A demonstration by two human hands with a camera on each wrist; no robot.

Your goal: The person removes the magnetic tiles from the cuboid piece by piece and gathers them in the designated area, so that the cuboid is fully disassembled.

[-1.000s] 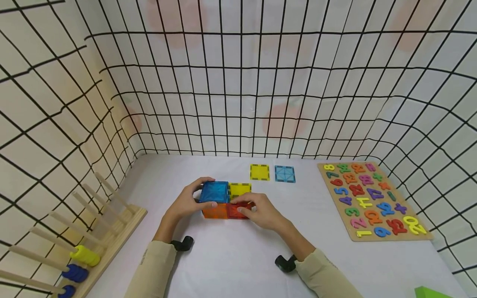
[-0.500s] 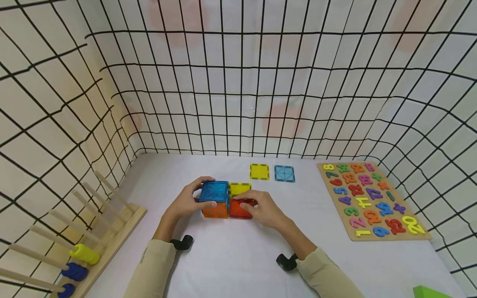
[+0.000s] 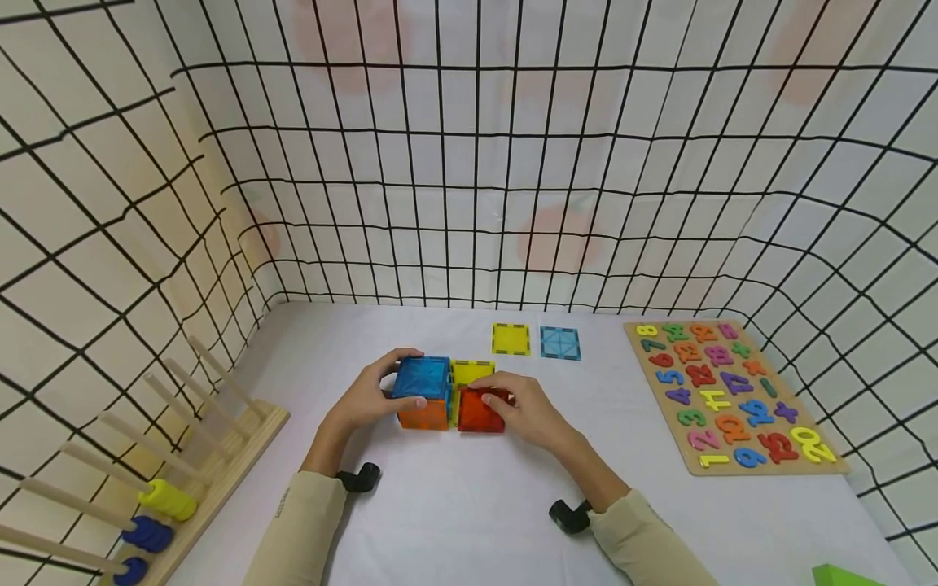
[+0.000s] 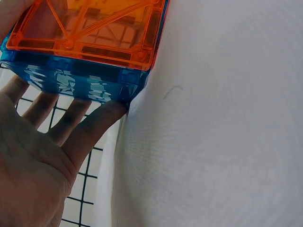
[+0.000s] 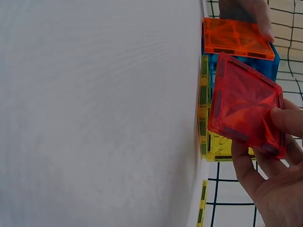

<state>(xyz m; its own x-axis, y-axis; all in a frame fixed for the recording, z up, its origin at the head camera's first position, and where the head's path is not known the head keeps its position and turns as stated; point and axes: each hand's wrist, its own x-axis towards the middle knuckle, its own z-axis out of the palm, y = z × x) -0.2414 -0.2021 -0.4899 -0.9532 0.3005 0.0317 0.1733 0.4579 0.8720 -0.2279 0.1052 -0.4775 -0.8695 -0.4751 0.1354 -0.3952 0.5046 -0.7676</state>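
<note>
My left hand [image 3: 364, 393] grips a cube of see-through magnetic tiles [image 3: 422, 378], blue on top and orange in front. Its thumb lies at the front and its fingers reach round the back and side. My right hand [image 3: 533, 409] pinches a red square magnetic tile [image 3: 480, 411], thumb on its face. In the right wrist view the red tile [image 5: 246, 101] is tilted and stands apart from the orange tile [image 5: 239, 38]. Yellow tiles join the cube's right side: one upright at the back [image 3: 471, 372], another flat on the table, partly hidden by the red tile.
A loose yellow tile [image 3: 510, 338] and a light blue tile [image 3: 560, 342] lie flat behind the cube. On the right is a wooden number board [image 3: 733, 399]. A peg rack [image 3: 242, 456] with rings stands left. Black wire mesh [image 3: 476, 187] encloses the table.
The red tile, earlier lined up beside the orange face, has shifted right and tilted in my right hand, baring a strip of yellow. My left hand stays on the cube.
</note>
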